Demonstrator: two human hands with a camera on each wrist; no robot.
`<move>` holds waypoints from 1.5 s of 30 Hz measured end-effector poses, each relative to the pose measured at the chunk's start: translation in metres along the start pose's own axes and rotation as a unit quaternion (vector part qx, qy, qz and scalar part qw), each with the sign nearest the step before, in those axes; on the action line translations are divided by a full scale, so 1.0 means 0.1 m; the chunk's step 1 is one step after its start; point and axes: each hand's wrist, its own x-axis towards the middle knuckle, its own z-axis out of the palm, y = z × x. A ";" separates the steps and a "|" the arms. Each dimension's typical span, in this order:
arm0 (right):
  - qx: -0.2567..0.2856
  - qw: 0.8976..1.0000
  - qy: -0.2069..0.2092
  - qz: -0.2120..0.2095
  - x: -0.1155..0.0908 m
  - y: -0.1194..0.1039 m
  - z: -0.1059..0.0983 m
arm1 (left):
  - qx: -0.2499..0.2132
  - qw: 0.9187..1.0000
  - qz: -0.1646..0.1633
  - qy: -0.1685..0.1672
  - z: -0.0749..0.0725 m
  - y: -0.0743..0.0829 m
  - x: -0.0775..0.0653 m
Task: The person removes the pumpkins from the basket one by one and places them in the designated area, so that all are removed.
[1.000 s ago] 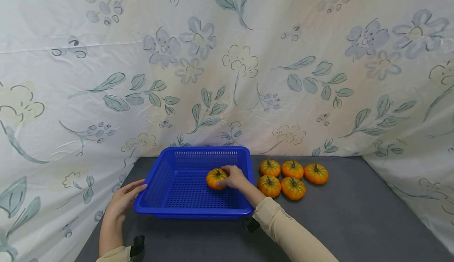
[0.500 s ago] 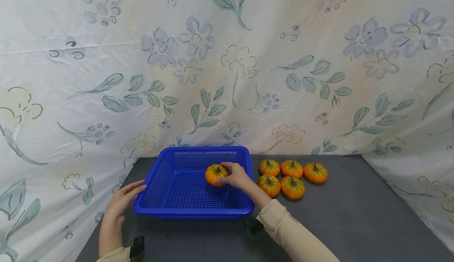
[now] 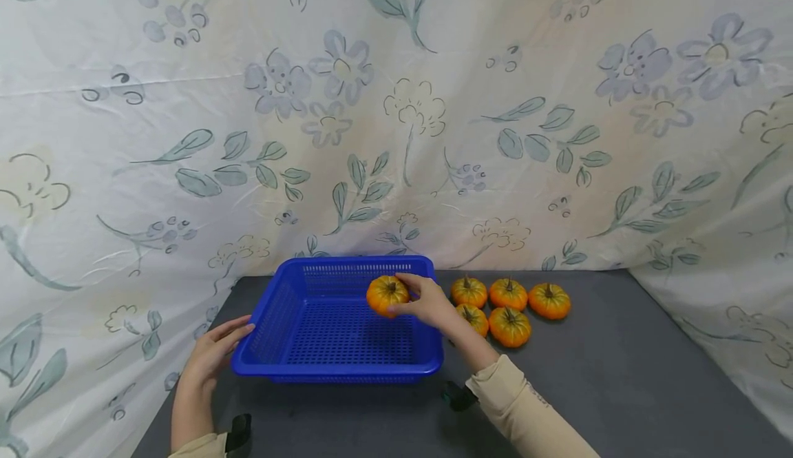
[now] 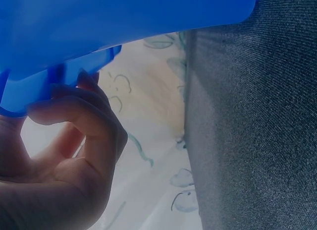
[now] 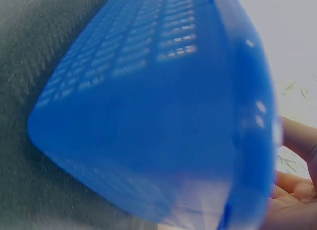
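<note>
In the head view a blue plastic basket [image 3: 337, 370] with slotted sides rests on the dark table. My right hand [image 3: 427, 302] pinches a small orange pumpkin [image 3: 383, 295] between thumb and fingers, above the basket's right part. At the basket's left side, my left hand [image 3: 217, 348] holds the rim. The left wrist view shows those curled fingers [image 4: 91, 113] up against the blue rim [image 4: 74, 74]. From the right wrist, the basket's outer wall [image 5: 143, 126] fills most of the picture and hides the pumpkin; part of the right hand [image 5: 297, 190] shows past the rim.
Several more small pumpkins [image 3: 510, 327] stand grouped on the table [image 3: 626, 375], just right of the basket. A floral cloth [image 3: 396, 134] hangs behind the table and along its sides.
My right hand has lifted the pumpkin from low in the basket, then moved slightly right with it. The left hand stays at the basket's rim.
</note>
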 end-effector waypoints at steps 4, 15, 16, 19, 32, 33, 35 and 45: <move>0.013 1.000 0.002 0.007 -0.06 0.02 -0.11 | 0.003 1.000 -0.003 0.004 0.00 0.00 0.00; 0.028 0.999 0.000 0.017 -0.25 0.11 -0.46 | -0.004 1.000 -0.003 -0.003 0.00 -0.01 -0.01; 0.028 0.999 0.002 0.018 -0.27 0.12 -0.49 | -0.005 1.000 -0.001 -0.003 0.00 -0.01 -0.02; 0.019 1.000 0.013 0.020 -0.32 0.15 -0.59 | -0.008 1.000 -0.003 -0.004 0.00 -0.01 -0.02; 0.004 0.999 0.028 0.035 -0.53 0.31 -0.96 | -0.021 1.000 -0.008 0.000 0.01 -0.02 -0.02; -0.003 0.999 0.030 0.038 -0.55 0.33 -0.99 | -0.021 1.000 -0.008 -0.001 0.01 -0.02 -0.02; -0.010 0.998 0.036 0.045 -0.58 0.37 -1.04 | -0.020 1.000 -0.008 -0.003 0.00 -0.02 -0.02; -0.003 0.996 0.047 0.076 -0.76 0.56 -1.31 | -0.009 1.000 -0.011 -0.003 0.00 0.00 -0.04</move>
